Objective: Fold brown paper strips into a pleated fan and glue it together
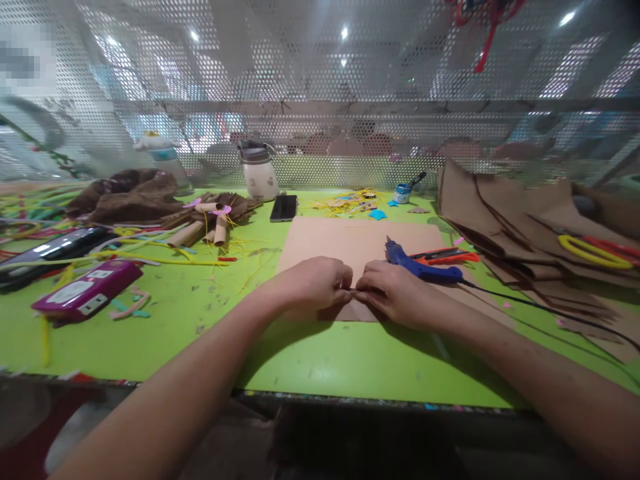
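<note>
A sheet of light brown paper [320, 237] lies flat on the green table, under both hands. Close to its front edge, my left hand [317, 283] is closed in a pinch, fingertips pointing right. Facing it, my right hand [395, 290] pinches too, with its fingertips almost touching those of the left. A small, thin brown piece [353, 291] shows between the two sets of fingertips, mostly hidden by them. Just behind my right hand, a blue glue gun [425, 269] rests on the paper, its nozzle pointing away and its black cord running off right.
Orange-handled tools [445, 255] lie behind the glue gun. Folded brown paper [520, 227] and yellow-handled scissors [593, 252] are at right. Behind stand a bottle [259, 175], a phone [283, 208] and a blue jar [401, 193]. Left are paper rolls [220, 230] and a purple box [87, 290].
</note>
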The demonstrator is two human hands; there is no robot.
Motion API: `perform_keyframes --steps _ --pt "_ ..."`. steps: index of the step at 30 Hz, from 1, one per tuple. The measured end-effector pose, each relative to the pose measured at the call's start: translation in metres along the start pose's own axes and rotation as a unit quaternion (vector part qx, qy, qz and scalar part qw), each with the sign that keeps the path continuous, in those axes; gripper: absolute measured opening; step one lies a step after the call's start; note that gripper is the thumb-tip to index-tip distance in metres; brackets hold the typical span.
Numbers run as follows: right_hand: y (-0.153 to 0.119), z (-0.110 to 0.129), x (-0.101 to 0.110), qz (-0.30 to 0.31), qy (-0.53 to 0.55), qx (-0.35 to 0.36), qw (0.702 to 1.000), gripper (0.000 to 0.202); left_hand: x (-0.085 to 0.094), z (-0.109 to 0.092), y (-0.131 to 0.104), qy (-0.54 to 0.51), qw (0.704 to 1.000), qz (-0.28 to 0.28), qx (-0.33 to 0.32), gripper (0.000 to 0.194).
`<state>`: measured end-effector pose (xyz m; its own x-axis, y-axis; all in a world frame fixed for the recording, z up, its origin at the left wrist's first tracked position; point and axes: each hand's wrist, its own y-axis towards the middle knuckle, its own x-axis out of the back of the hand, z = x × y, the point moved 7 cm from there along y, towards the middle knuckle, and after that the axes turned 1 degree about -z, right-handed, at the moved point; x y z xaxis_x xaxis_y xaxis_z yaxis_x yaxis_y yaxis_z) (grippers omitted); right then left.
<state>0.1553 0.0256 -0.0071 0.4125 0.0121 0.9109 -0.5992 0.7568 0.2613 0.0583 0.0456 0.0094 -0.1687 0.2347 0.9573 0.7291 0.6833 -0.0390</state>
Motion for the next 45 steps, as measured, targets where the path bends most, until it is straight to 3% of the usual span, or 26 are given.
perform_keyframes --steps 5,13,21,27,32,36,41,45 --pt "0.0 0.003 -0.003 -0.004 -0.007 0.007 1.0 0.017 -0.004 -0.001 0.001 0.016 1.0 -0.006 -0.018 0.018" --pt "-0.001 -0.003 -0.001 0.029 0.008 -0.014 0.999 0.011 -0.004 0.008 -0.001 -0.024 0.999 0.027 0.007 0.012" --pt "-0.006 -0.006 0.007 0.058 -0.004 0.012 0.998 0.013 -0.005 0.015 -0.006 -0.021 0.998 0.059 -0.007 0.029" --pt "-0.009 0.001 0.009 0.054 -0.062 0.007 0.997 0.012 -0.007 0.009 -0.001 0.008 0.999 0.047 -0.003 0.012" --pt "-0.005 0.011 0.005 0.019 -0.134 0.014 0.991 0.023 -0.006 -0.003 0.004 0.067 0.997 0.007 -0.041 0.014" --pt "-0.004 0.011 0.002 0.031 -0.114 0.034 0.992 0.02 -0.01 -0.004 0.003 0.069 0.996 0.025 -0.052 0.011" --pt "-0.006 0.011 0.005 0.055 -0.083 0.058 0.993 0.01 -0.008 -0.005 0.0 0.068 0.996 -0.002 -0.06 0.022" --pt "-0.01 0.008 0.007 0.075 -0.054 0.066 0.994 0.012 -0.007 -0.006 -0.003 0.052 0.997 0.017 -0.062 0.015"
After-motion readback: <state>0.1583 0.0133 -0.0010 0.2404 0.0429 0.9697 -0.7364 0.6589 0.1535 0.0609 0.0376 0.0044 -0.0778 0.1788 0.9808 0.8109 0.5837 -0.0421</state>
